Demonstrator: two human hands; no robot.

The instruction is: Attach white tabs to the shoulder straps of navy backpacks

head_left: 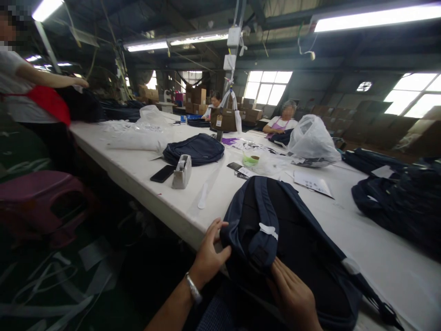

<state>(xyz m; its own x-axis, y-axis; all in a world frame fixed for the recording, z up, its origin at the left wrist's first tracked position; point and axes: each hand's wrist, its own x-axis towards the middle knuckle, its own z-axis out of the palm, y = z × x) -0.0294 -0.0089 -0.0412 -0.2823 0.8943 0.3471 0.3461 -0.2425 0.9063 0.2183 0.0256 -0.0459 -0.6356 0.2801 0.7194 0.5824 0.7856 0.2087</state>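
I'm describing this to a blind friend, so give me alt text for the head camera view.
A person's left hand and right hand are on a navy backpack on a white table, the right beside a strap. Beyond are a tape dispenser, a phone and another bag. Three other people are around the table.

The backpack is navy and black, with a white strip on its strap. The worktop is white, the dispenser pale grey, the phone black, the tote brown, the bracelet silver, the stool dull pink, the apron red.
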